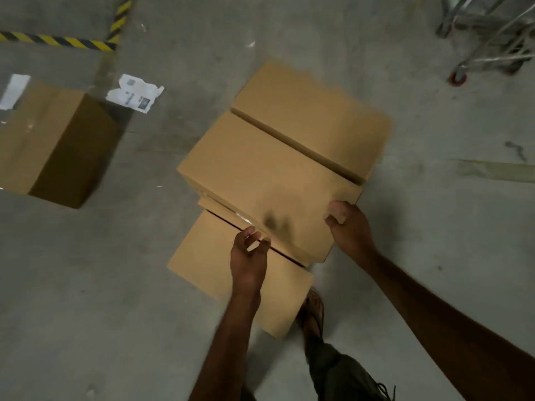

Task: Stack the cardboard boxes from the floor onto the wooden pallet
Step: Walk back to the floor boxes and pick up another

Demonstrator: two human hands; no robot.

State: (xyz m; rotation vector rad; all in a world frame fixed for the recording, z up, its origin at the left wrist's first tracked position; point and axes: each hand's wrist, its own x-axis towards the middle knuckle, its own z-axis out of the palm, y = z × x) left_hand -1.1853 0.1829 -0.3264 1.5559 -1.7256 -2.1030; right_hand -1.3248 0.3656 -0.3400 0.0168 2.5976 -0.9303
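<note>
A flat brown cardboard box (260,175) lies in the middle of the concrete floor, on top of other boxes. My left hand (249,256) grips its near edge with curled fingers. My right hand (347,224) grips its near right corner. A second flat box (312,114) lies right behind it, and a third box (214,261) sticks out from beneath toward me. A taller box (55,140) with a white label stands at the left. No wooden pallet is in view.
Yellow-black hazard tape (58,40) marks the floor at the upper left, with a torn white label (136,92) lying near it. A metal trolley with a red wheel (459,76) stands at the upper right. My sandalled foot (314,311) is beside the lowest box.
</note>
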